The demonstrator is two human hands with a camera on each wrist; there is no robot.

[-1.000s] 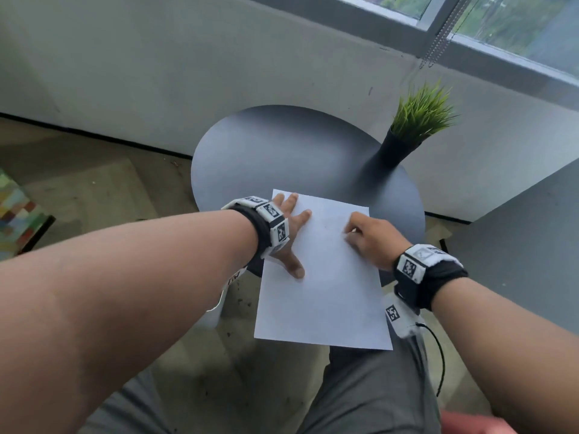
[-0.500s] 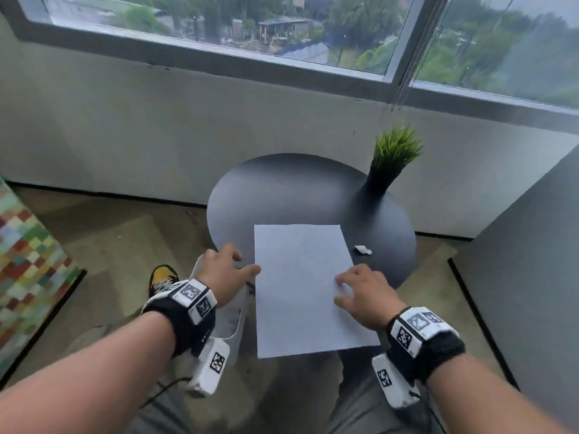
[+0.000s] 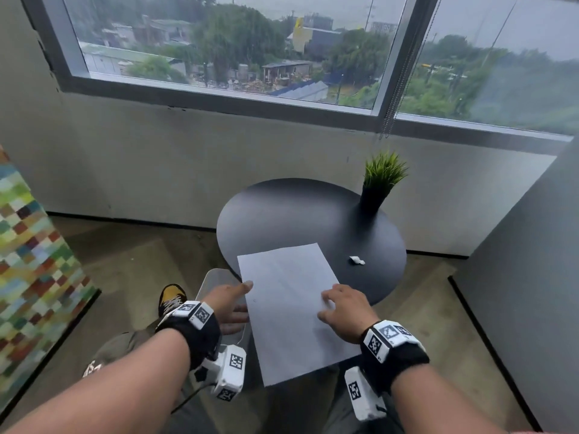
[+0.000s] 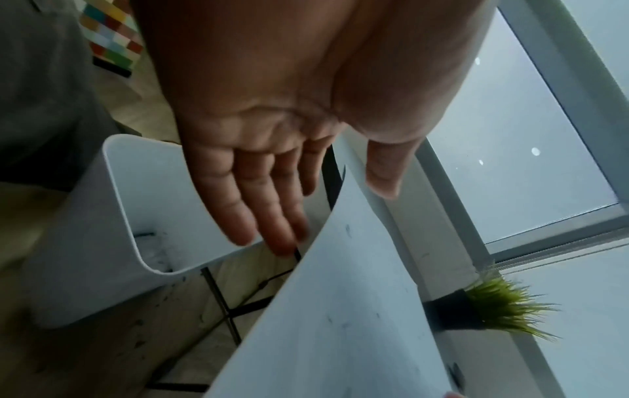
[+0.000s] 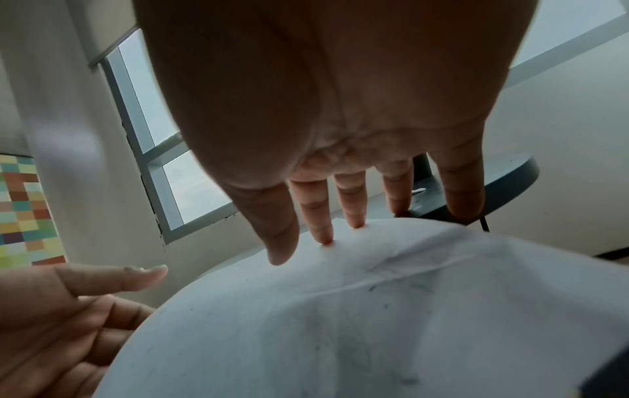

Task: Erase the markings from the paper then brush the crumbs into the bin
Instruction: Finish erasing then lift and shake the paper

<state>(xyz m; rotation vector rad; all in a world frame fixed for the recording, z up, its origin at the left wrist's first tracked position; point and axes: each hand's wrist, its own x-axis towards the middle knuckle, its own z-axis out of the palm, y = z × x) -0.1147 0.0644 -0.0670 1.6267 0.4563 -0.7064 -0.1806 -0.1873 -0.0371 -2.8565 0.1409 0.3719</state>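
Observation:
A white sheet of paper (image 3: 288, 311) lies on the round dark table (image 3: 282, 214), its near half hanging past the table's edge. Dark crumbs (image 5: 371, 288) speck its surface. My left hand (image 3: 242, 300) is at the sheet's left edge with fingers straight, thumb above the edge and fingers below it. The paper (image 4: 340, 309) curves upward there. Directly under that hand stands the white bin (image 3: 216, 286), its rim (image 4: 115, 194) close to my fingers. My right hand (image 3: 327, 305) presses straight fingertips (image 5: 323, 237) onto the sheet's right side. A small white eraser (image 3: 357, 260) lies loose on the table.
A potted green plant (image 3: 380, 183) stands at the table's far right. A grey wall panel (image 3: 526, 277) rises close on the right, and a multicoloured panel (image 3: 31, 261) on the left. My foot in a yellow shoe (image 3: 170, 297) is on the floor by the bin.
My left hand came off the top of the paper to its left edge above the bin. The sheet has slid nearer and turned. The eraser now lies on the table, away from my right hand.

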